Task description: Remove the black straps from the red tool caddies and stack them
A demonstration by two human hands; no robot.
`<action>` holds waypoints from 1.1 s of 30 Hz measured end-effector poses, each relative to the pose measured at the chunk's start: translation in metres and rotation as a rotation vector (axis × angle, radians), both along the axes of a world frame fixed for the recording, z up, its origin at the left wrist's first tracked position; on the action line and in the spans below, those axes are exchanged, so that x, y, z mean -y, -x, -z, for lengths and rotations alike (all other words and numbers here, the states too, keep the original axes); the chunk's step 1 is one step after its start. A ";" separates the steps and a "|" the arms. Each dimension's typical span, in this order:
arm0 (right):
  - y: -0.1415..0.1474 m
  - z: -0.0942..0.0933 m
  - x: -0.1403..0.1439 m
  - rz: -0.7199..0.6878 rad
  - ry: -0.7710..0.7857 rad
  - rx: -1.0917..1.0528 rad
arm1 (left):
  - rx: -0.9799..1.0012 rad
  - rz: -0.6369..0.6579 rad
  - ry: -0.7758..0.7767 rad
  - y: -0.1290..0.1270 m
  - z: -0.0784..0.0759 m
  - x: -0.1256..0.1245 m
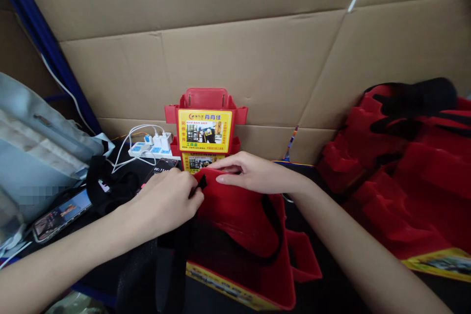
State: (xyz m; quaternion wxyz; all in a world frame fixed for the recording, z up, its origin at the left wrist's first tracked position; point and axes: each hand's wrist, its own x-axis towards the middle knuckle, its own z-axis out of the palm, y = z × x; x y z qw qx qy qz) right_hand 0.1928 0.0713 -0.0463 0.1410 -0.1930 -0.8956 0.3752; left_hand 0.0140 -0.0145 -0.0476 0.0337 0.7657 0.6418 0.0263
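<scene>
Hands meet over a red pouch (235, 211) at the near middle of the desk (324, 284), and both are busy at its top edge; the left hand (167, 201) comes in from the left with its fingers (193, 196) pinched together on a small black strap end (202, 182), right at the pouch's upper left corner; the right hand (253, 172) lies flat along the same edge from the other side, fingers together and pressed on the red cloth, its fingertips just beside the pinch; so the strap end sits between the two hands, touching the left and a shade closer to it than to the right; the pouch's top edge runs left to right across the view, with the body of the pouch falling toward the person and a black strap (272, 235) looping over its front; a yellow printed label (221, 284) shows along its near lower edge; behind the hands a red tool holder (206, 130) with a yellow label stands against the cardboard wall (235, 59); a white power strip (152, 149) with chargers lies to its left, a phone (59, 217) sits at the far left edge, and a heap of red pouches (401, 181) is piled well apart on the right.
</scene>
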 end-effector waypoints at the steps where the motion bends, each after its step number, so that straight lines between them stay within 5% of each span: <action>1: 0.000 0.000 -0.001 0.003 0.021 -0.004 | -0.011 -0.003 0.005 -0.002 0.000 -0.001; 13: 0.007 0.010 -0.028 -0.051 0.254 0.008 | -0.076 0.025 -0.004 -0.012 -0.009 -0.009; 16: 0.016 0.019 -0.029 -0.050 0.125 0.004 | -0.027 0.035 -0.044 -0.010 -0.009 -0.010; 21: 0.020 0.022 -0.028 -0.031 -0.319 -0.062 | 0.143 0.092 -0.216 0.008 -0.018 -0.023; 24: 0.002 0.016 -0.034 0.118 -0.553 -0.017 | 0.332 0.295 -0.093 0.018 -0.021 -0.036; 27: -0.035 0.011 -0.049 0.437 -0.703 0.174 | 0.426 0.386 0.033 0.023 -0.019 -0.042; 30: -0.076 0.011 -0.066 0.820 -0.719 0.452 | 0.465 0.403 0.043 0.025 -0.015 -0.044; 33: -0.097 0.018 -0.075 0.984 -0.684 0.551 | 0.455 0.436 0.069 0.025 -0.011 -0.047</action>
